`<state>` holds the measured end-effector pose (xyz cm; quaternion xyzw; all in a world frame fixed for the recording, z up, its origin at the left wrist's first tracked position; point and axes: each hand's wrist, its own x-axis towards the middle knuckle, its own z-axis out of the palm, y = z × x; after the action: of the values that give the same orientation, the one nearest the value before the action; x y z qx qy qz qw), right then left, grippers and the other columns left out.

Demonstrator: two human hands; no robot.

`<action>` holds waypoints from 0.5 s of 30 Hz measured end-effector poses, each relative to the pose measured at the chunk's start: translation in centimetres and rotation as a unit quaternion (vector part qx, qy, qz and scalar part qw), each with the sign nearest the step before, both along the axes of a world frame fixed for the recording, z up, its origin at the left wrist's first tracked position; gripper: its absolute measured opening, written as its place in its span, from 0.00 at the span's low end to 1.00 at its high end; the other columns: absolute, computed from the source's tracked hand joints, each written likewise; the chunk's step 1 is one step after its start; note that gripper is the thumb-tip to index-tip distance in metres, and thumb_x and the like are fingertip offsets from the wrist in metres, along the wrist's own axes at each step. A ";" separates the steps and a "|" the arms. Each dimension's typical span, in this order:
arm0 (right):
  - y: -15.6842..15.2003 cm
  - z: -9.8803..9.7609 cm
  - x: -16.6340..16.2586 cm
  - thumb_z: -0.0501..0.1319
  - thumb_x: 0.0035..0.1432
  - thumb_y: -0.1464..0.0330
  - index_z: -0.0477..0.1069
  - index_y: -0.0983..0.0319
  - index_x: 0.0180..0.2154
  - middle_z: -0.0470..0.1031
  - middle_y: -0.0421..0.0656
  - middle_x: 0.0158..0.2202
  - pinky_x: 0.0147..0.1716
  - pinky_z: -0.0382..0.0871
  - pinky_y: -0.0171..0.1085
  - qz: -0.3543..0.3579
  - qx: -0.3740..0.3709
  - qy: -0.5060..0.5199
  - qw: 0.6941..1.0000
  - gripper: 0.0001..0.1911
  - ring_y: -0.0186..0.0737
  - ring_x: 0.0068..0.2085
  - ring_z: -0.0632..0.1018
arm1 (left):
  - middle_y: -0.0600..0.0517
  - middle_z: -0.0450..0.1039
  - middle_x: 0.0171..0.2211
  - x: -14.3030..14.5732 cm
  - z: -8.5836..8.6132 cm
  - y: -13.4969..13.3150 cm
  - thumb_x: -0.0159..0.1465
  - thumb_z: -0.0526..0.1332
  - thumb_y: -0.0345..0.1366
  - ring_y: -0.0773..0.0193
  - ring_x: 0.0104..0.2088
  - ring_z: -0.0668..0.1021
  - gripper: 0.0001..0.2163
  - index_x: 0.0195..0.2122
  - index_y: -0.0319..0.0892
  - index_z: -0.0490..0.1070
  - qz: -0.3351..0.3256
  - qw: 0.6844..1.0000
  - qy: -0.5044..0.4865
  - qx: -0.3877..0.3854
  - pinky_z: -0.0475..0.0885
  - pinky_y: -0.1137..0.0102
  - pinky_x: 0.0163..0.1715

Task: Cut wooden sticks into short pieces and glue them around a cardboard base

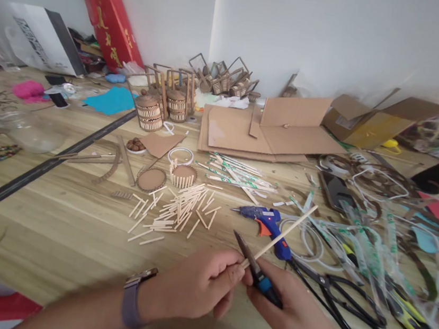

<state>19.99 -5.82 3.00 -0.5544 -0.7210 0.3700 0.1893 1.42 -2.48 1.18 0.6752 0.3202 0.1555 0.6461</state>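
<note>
My left hand [199, 285], with a watch on the wrist, pinches the near end of a long wooden stick [287, 232] that slants up to the right. My right hand [285, 309] is closed round a small cutter with blue handles [256, 270], whose dark tip sits against the stick near my left fingertips. Both hands hover low over the wooden table [67, 231]. Just beyond them lies a blue hot glue gun [266, 221], and further left a pile of several short cut sticks [175, 215].
Large black scissors [349, 308] lie right of my hands. Wrapped chopsticks [238, 175], small round stick baskets [150, 110], flat cardboard [263, 132] and a red box [112, 28] stand further back. Plastic wrappers and cables clutter the right side.
</note>
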 end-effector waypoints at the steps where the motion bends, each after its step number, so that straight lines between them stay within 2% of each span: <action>1: 0.0 0.0 -0.1 0.51 0.56 0.69 0.64 0.58 0.28 0.70 0.38 0.25 0.29 0.67 0.32 -0.004 0.012 0.000 1.000 0.06 0.38 0.28 0.71 | 0.60 0.63 0.17 0.0 0.0 0.0 0.72 0.44 0.50 0.71 0.18 0.66 0.20 0.41 0.40 0.66 0.001 1.000 0.000 0.002 0.62 0.76 0.25; 6: 0.3 -0.1 0.1 0.53 0.59 0.66 0.67 0.58 0.33 0.75 0.39 0.29 0.32 0.71 0.32 -0.010 0.027 0.019 0.999 0.06 0.38 0.32 0.76 | 0.60 0.61 0.17 -0.1 0.4 0.2 0.72 0.45 0.48 0.71 0.18 0.65 0.18 0.38 0.41 0.65 0.030 0.999 -0.017 0.028 0.61 0.76 0.24; 9: 0.5 -0.6 1.0 0.54 0.60 0.64 0.68 0.58 0.34 0.77 0.40 0.30 0.32 0.73 0.34 -0.029 0.050 -0.002 0.998 0.07 0.40 0.32 0.78 | 0.60 0.61 0.17 -0.3 0.6 0.8 0.72 0.44 0.48 0.71 0.18 0.65 0.17 0.38 0.42 0.64 0.091 0.994 -0.039 0.043 0.61 0.76 0.24; 12: 0.7 -1.6 2.1 0.54 0.62 0.62 0.69 0.58 0.34 0.77 0.41 0.29 0.28 0.74 0.36 -0.075 0.140 -0.059 0.985 0.09 0.41 0.29 0.78 | 0.60 0.62 0.17 -0.4 0.6 1.4 0.72 0.44 0.46 0.70 0.19 0.66 0.15 0.37 0.42 0.64 0.163 0.985 -0.011 0.062 0.61 0.75 0.25; 15: 0.8 -2.5 2.6 0.55 0.63 0.64 0.68 0.58 0.41 0.77 0.46 0.37 0.36 0.75 0.40 -0.102 0.291 -0.102 0.946 0.08 0.45 0.37 0.80 | 0.59 0.64 0.17 -0.3 0.2 1.5 0.72 0.45 0.42 0.68 0.20 0.69 0.14 0.35 0.43 0.64 0.166 0.981 0.065 0.078 0.62 0.74 0.25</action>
<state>22.55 -4.97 0.46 -0.5808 -0.7521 0.0643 0.3047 1.13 -1.00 1.41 0.6694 0.4558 0.2410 0.5348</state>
